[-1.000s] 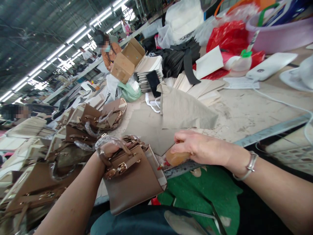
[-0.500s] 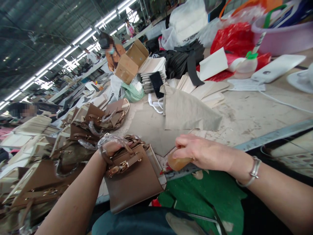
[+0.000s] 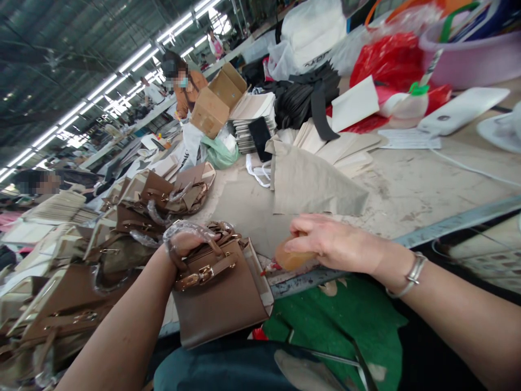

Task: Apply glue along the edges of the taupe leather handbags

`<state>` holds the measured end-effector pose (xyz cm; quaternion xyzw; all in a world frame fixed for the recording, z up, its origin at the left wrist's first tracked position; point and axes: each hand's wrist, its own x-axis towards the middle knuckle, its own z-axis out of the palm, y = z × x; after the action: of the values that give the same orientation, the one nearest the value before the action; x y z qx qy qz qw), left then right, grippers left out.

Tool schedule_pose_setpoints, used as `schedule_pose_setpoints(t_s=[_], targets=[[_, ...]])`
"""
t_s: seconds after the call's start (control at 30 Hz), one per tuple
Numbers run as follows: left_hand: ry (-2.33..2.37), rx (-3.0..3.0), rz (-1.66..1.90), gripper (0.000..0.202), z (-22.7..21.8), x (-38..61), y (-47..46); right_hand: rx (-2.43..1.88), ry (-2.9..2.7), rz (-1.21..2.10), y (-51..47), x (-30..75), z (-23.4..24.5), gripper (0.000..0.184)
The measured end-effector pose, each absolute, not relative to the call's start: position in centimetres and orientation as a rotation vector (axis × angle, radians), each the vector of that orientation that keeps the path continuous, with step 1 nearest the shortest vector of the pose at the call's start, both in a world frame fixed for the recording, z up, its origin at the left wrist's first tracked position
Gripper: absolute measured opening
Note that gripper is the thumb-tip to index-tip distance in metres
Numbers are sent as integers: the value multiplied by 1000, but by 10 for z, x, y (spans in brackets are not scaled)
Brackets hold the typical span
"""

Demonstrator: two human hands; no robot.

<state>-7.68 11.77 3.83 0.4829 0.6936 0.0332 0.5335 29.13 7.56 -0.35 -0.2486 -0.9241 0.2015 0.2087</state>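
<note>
My left hand [image 3: 185, 244] is closed round the top handle of a small brown leather handbag [image 3: 222, 298] with gold clasps. The handle is wrapped in clear plastic. The bag hangs at the table's near edge, over my lap. My right hand [image 3: 325, 244] is closed on a small amber squeeze bottle [image 3: 290, 259] with a red tip, which points left toward the bag's side. A silver bracelet [image 3: 411, 274] sits on my right wrist.
Several more brown handbags [image 3: 163, 201] lie in a pile at the left. Grey fabric pieces [image 3: 309, 184] and stacked beige panels [image 3: 342, 149] cover the table's middle. A cardboard box [image 3: 217, 100], black straps, red bags and a purple basin [image 3: 472, 54] stand behind. Other people work at far tables.
My right hand has lifted the bottle a little off the table edge and away from me. My left hand and the bag have barely shifted.
</note>
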Motion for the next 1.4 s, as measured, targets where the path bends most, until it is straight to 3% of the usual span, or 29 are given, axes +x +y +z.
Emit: schedule_pose_setpoints(t_s=[0.4, 0.57, 0.87, 1.07, 1.17, 1.3, 1.4], targets=[[1654, 1133, 81, 36, 48, -70, 113, -688, -2557, 655, 70, 288, -7, 49], [1692, 1243, 107, 39, 49, -74, 116, -569, -2630, 807, 65, 284, -10, 44], [1703, 1335, 126, 45, 56, -73, 114, -593, -2634, 791, 65, 283, -11, 45], [1655, 1324, 110, 37, 62, -74, 114, -665, -2547, 687, 67, 283, -12, 54], [1648, 1354, 144, 35, 67, -70, 112, -679, -2547, 617, 69, 283, -13, 50], [1675, 1369, 143, 39, 68, -67, 112, -617, -2610, 703, 64, 282, -11, 42], [1660, 1405, 164, 43, 69, -69, 113, -632, -2597, 758, 62, 283, -9, 48]])
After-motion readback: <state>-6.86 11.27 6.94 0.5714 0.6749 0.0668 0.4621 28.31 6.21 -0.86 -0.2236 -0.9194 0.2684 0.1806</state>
